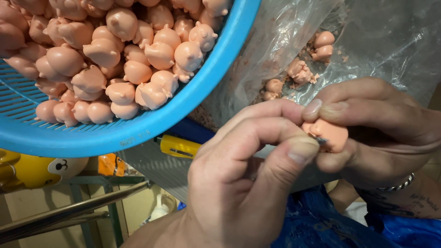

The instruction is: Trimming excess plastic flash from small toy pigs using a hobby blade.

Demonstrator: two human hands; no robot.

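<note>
Right hand (381, 124) pinches the pink pig figure (331, 134) at centre-right | left hand (248, 165) grips a small blade (320, 139), tip touching the figure's lower-left edge | we see both hands meeting, below the blue basket (138, 131) of figures

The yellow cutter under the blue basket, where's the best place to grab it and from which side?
Probably by its yellow body, the only part showing, coming in from below. The blue basket rim overhangs it from above, and its right end runs behind the left hand. It lies flat and slanted, so pinch its long sides. The right hand holds a pink figure.
</note>
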